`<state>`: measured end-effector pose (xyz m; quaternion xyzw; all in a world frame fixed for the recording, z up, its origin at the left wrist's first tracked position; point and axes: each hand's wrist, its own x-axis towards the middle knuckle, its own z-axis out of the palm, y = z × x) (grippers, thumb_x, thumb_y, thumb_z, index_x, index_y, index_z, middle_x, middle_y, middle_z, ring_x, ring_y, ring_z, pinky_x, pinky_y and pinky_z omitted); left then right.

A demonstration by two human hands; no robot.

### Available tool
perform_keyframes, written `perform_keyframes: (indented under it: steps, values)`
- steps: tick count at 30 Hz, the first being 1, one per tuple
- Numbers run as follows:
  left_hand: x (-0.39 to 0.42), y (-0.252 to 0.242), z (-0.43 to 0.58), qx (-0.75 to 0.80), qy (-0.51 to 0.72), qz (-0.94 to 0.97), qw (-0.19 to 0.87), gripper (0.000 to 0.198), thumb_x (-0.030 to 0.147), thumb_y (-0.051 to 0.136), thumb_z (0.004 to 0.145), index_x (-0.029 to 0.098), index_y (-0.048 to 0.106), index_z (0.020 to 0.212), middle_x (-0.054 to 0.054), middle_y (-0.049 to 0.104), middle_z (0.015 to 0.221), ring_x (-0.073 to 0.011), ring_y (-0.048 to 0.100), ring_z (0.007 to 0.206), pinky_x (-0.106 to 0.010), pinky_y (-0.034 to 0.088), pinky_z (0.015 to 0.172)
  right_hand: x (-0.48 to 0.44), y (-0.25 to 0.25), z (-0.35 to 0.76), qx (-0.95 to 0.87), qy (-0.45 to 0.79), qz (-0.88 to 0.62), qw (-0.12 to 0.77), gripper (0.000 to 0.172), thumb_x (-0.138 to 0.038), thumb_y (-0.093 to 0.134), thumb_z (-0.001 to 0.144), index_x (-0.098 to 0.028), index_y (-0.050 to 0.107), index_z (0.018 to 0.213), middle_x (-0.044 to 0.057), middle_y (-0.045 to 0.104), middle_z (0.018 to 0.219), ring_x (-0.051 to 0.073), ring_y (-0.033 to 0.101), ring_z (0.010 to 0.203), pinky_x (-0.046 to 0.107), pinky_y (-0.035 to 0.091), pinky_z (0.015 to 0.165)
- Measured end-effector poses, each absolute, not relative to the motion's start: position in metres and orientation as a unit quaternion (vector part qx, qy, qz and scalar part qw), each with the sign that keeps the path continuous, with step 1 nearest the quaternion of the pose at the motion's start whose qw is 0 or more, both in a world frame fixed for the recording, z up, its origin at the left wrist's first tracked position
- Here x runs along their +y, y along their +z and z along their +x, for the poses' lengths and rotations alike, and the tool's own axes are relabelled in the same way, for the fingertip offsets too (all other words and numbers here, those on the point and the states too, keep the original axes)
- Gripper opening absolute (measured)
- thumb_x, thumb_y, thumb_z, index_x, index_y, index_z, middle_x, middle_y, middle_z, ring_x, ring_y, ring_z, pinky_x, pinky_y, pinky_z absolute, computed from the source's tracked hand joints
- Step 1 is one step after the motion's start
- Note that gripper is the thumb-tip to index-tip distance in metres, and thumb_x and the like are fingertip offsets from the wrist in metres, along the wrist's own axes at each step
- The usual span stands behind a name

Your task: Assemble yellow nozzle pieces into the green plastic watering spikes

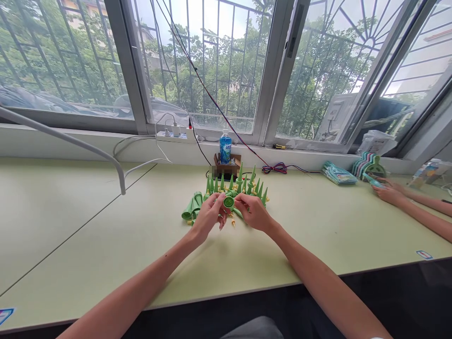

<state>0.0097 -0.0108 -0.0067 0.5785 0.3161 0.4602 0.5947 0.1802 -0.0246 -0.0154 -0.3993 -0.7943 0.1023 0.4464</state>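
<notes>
My left hand (209, 215) is closed around a green plastic cone (229, 202), its round open end turned toward me. At the right edge of that piece, the fingers of my right hand (254, 213) are pinched together; their tips touch its rim. Just beyond both hands, several green pointed spikes (240, 178) stand upright with small yellow parts among them. Hollow green cones (192, 207) lie in a loose pile to the left. Under the held piece, a small yellow tip (233, 223) rests on the table. My hands cover part of the pile.
Behind the spikes, a blue bottle (225, 148) stands at a cardboard box (229, 168). A bundled cable (275, 167) lies right of it. Another person's hands (391, 192) work at far right, near green hangers (373, 165) and packets (339, 173). A grey tube (88, 143) crosses at left.
</notes>
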Motion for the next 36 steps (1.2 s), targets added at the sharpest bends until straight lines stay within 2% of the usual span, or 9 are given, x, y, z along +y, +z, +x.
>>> perform_keyframes:
  steps: [9, 14, 20, 25, 31, 36]
  values:
    - [-0.015, -0.001, 0.006, 0.327, 0.438, 0.612, 0.572, 0.03, 0.044, 0.054, 0.086, 0.019, 0.052, 0.102, 0.005, 0.047, 0.052, -0.0108, 0.049, 0.04, -0.02, 0.039, 0.035, -0.024, -0.015, 0.181, -0.793, 0.102, -0.402, 0.446, 0.022, -0.028, 0.042, 0.095, -0.017, 0.054, 0.08, -0.001, 0.05, 0.066, 0.011, 0.038, 0.057, 0.023, 0.032, 0.056]
    - [-0.017, -0.001, 0.007, 0.319, 0.456, 0.646, 0.522, 0.032, 0.041, 0.053, 0.086, 0.019, 0.05, 0.109, -0.001, 0.056, 0.078, -0.0107, 0.055, 0.047, -0.021, 0.041, 0.034, -0.024, -0.015, 0.181, -0.794, 0.099, -0.401, 0.446, 0.022, -0.027, 0.043, 0.095, -0.018, 0.051, 0.077, -0.002, 0.047, 0.064, 0.011, 0.037, 0.057, 0.023, 0.032, 0.055]
    - [-0.013, -0.009, 0.008, 0.31, 0.462, 0.668, 0.494, 0.035, 0.041, 0.05, 0.088, 0.022, 0.045, 0.117, -0.002, 0.056, 0.089, -0.0105, 0.059, 0.048, -0.02, 0.043, 0.032, -0.023, -0.016, 0.182, -0.792, 0.097, -0.406, 0.445, 0.022, -0.027, 0.043, 0.094, -0.018, 0.05, 0.076, -0.003, 0.045, 0.063, 0.01, 0.037, 0.056, 0.023, 0.031, 0.055]
    - [-0.012, -0.011, 0.007, 0.319, 0.465, 0.669, 0.484, 0.04, 0.042, 0.053, 0.086, 0.022, 0.043, 0.12, -0.01, 0.061, 0.111, -0.0074, 0.058, 0.043, -0.019, 0.042, 0.032, -0.023, -0.016, 0.181, -0.79, 0.101, -0.412, 0.442, 0.021, -0.027, 0.043, 0.094, -0.018, 0.049, 0.076, -0.003, 0.045, 0.062, 0.01, 0.036, 0.054, 0.023, 0.03, 0.054]
    - [-0.014, -0.011, 0.005, 0.338, 0.459, 0.676, 0.467, 0.046, 0.043, 0.057, 0.083, 0.019, 0.048, 0.122, -0.015, 0.062, 0.12, -0.0056, 0.053, 0.037, -0.018, 0.035, 0.027, -0.023, -0.014, 0.182, -0.789, 0.087, -0.417, 0.443, 0.024, -0.029, 0.043, 0.094, -0.019, 0.047, 0.073, -0.003, 0.044, 0.061, 0.011, 0.036, 0.054, 0.024, 0.03, 0.054]
    - [-0.014, -0.013, 0.006, 0.336, 0.464, 0.689, 0.443, 0.043, 0.04, 0.061, 0.081, 0.02, 0.054, 0.118, -0.014, 0.06, 0.125, -0.0043, 0.052, 0.035, -0.02, 0.038, 0.03, -0.022, -0.016, 0.182, -0.79, 0.08, -0.425, 0.434, 0.024, -0.028, 0.042, 0.094, -0.019, 0.048, 0.072, -0.002, 0.049, 0.062, 0.011, 0.039, 0.054, 0.024, 0.029, 0.054]
